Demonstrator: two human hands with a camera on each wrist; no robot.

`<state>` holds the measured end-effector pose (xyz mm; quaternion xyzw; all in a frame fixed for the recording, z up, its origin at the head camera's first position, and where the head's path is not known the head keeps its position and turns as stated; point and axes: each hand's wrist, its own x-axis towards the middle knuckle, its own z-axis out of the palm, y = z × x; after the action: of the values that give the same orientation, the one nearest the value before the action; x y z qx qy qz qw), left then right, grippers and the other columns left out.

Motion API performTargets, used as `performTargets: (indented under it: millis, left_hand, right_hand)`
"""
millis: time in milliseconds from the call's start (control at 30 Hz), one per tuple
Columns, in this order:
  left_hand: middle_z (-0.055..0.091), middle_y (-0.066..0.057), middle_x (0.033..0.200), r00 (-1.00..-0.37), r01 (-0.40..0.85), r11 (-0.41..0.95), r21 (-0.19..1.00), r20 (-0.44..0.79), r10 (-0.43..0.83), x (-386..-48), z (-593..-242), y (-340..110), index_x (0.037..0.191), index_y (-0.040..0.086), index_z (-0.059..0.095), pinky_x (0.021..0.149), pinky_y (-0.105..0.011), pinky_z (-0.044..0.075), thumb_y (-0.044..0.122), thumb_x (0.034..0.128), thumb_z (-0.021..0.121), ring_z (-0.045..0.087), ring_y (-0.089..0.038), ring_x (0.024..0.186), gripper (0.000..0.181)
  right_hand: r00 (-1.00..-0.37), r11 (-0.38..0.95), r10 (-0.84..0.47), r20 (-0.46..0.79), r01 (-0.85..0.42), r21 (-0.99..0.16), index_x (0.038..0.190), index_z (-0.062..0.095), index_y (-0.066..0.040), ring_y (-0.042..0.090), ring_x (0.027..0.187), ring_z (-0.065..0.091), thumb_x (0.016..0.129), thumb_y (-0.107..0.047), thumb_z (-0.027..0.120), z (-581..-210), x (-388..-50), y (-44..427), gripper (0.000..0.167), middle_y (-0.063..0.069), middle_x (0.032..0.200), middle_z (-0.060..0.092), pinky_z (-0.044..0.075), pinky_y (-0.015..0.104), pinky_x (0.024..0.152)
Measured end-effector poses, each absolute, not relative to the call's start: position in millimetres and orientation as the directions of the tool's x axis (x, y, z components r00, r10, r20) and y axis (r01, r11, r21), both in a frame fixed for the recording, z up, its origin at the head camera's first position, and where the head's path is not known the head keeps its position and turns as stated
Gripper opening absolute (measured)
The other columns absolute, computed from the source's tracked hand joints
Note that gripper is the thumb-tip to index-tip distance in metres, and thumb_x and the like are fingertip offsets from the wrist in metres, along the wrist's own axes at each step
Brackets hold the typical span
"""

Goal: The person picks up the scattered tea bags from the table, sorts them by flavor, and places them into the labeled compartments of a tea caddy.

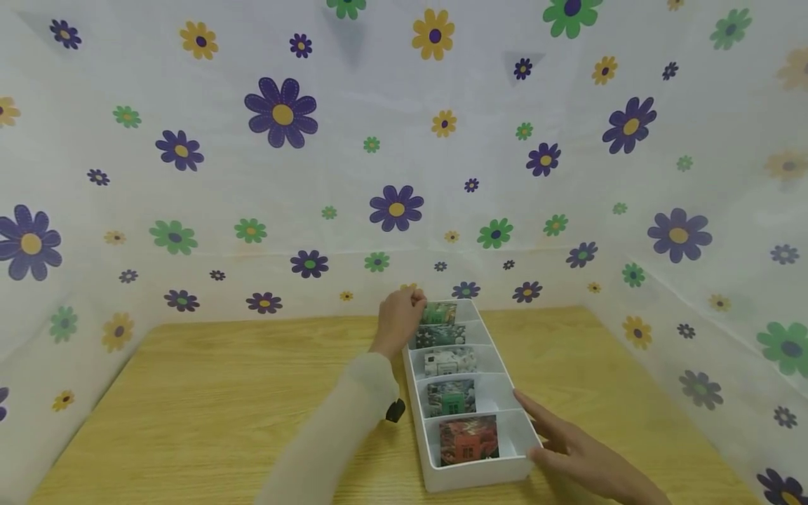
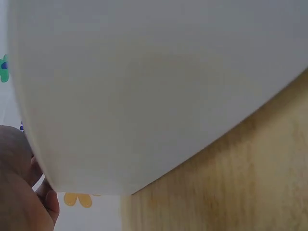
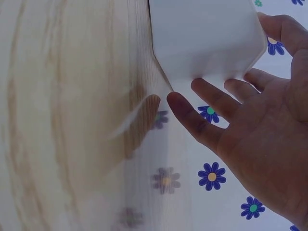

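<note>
A long white divided box stands on the table, with a small printed packet in each compartment. At its far left corner, my left hand has its fingers curled at the rim, close to the far green-labelled packet. In the left wrist view, that hand meets the box's far corner; its fingertips are partly hidden. My right hand spans the near right corner with fingers extended. In the right wrist view, the fingers of the right hand touch the white wall. The nearest packet is red.
Between the red and far packets stand a green-labelled packet, a pale packet and a dark packet. The wood-grain table extends to both sides. A flower-patterned white sheet encloses its back and sides.
</note>
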<state>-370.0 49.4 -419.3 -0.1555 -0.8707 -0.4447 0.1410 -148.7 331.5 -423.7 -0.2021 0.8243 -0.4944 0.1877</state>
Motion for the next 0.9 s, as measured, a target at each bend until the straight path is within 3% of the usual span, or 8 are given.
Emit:
performTargets:
  millis: [167,233,367,500,700,900]
  left_hand:
    - [0.071,-0.008,0.096,-0.896,0.407,0.576,0.708,0.431,0.104,-367.9,-424.9,50.7,0.100,0.006,0.077,0.092,-0.052,0.045,0.016,0.1018,0.068,0.059,-0.031,0.099,0.014]
    - [0.069,-0.010,0.102,-0.897,0.389,0.601,0.698,0.437,0.073,-367.0,-426.6,49.9,0.098,0.006,0.078,0.092,-0.050,0.044,0.016,0.1008,0.069,0.055,-0.033,0.103,0.013]
    - [0.064,-0.013,0.105,-0.911,0.315,0.661,0.681,0.412,0.010,-367.0,-428.7,45.3,0.094,0.008,0.077,0.090,-0.047,0.045,0.015,0.0987,0.071,0.053,-0.033,0.105,0.010]
    - [0.065,-0.012,0.101,-0.930,0.252,0.674,0.695,0.366,-0.030,-370.1,-429.9,41.5,0.094,0.008,0.076,0.086,-0.045,0.047,0.016,0.0974,0.073,0.055,-0.033,0.099,0.009]
    - [0.065,-0.015,0.109,-0.944,0.245,0.569,0.785,0.327,-0.044,-373.5,-430.5,38.0,0.108,0.004,0.076,0.093,-0.046,0.047,0.015,0.0988,0.069,0.055,-0.035,0.107,0.016]
    - [0.065,-0.018,0.122,-0.942,0.314,0.499,0.808,0.332,0.056,-369.2,-428.6,11.9,0.121,-0.001,0.070,0.101,-0.051,0.047,0.013,0.1020,0.064,0.057,-0.037,0.117,0.025]
  right_hand:
    - [-0.839,0.421,-0.532,-0.111,-0.149,-0.895,0.167,0.002,-0.013,0.063,0.145,0.017,0.113,-0.016,0.045,-425.3,-149.1,331.3,0.069,0.029,0.168,0.001,0.041,0.017,0.099]
    - [-0.839,0.428,-0.530,-0.122,-0.140,-0.893,0.167,0.002,-0.014,0.063,0.145,0.017,0.113,-0.018,0.044,-425.1,-148.8,330.5,0.069,0.028,0.168,0.001,0.044,0.024,0.102]
    - [-0.845,0.458,-0.514,-0.148,-0.124,-0.880,0.167,0.001,-0.015,0.061,0.146,0.019,0.113,-0.022,0.044,-424.2,-148.1,328.4,0.069,0.028,0.169,0.001,0.045,0.051,0.109]
    - [-0.850,0.477,-0.505,-0.150,-0.130,-0.869,0.167,0.002,-0.013,0.061,0.145,0.022,0.113,-0.023,0.044,-424.2,-148.3,326.7,0.070,0.028,0.169,0.004,0.044,0.059,0.107]
    - [-0.855,0.479,-0.491,-0.167,-0.105,-0.871,0.167,0.001,-0.013,0.062,0.146,0.019,0.113,-0.026,0.045,-422.6,-149.1,325.7,0.071,0.028,0.169,0.001,0.038,0.068,0.107]
    - [-0.850,0.489,-0.497,-0.173,-0.110,-0.865,0.167,-0.002,-0.016,0.062,0.145,0.021,0.113,-0.025,0.044,-422.7,-149.3,332.0,0.071,0.030,0.168,0.002,0.040,0.070,0.104]
